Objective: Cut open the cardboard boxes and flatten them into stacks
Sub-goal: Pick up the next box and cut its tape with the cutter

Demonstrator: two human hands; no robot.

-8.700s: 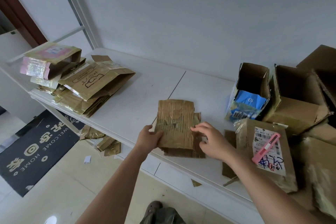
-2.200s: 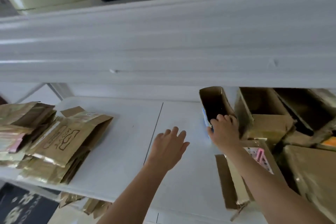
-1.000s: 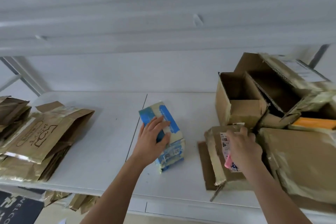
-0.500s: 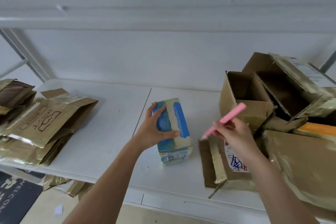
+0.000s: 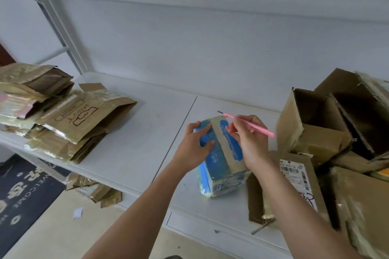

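A small blue box (image 5: 219,160), sealed along its top with tan tape, lies on the white shelf (image 5: 134,149) in front of me. My left hand (image 5: 194,147) grips its left side, fingers curled over the top edge. My right hand (image 5: 249,139) holds a thin pink craft knife (image 5: 247,121) like a pen above the box's far end, blade tip pointing away to the left. A stack of flattened cardboard (image 5: 69,122) sits on the shelf's left end.
Open brown boxes (image 5: 320,124) crowd the shelf's right end, with a labelled taped parcel (image 5: 294,176) in front of them. An upper shelf runs overhead. Cardboard scraps (image 5: 99,191) and a dark welcome mat (image 5: 23,193) lie on the floor at the left.
My right hand took the pink knife off the labelled parcel and brought it over the blue box, turning its tip to the far left. My left hand shifted its grip on the box.
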